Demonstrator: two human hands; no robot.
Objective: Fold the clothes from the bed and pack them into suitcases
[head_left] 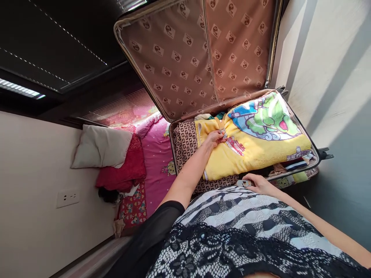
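An open suitcase (174, 65) with a brown patterned lining stands in front of me, its lid leaning back. Across its packed side lies a folded yellow blanket (266, 152) with cartoon prints. My left hand (215, 139) rests on the blanket, fingers closed on a grey buckle (222, 132) at the end of a tan strap (220, 123). Close to the near edge of the case, my right hand (260, 184) grips another grey buckle (244, 183). The two buckles are apart. Under the blanket shows a brown patterned cloth (187, 141).
To the left is a bed with a purple sheet (156, 162), a grey pillow (101, 146) and a red cushion (124, 170). A white wall (336, 69) stands at the right. The suitcase wheels (326, 153) stick out on the right. A wall socket (68, 197) is at left.
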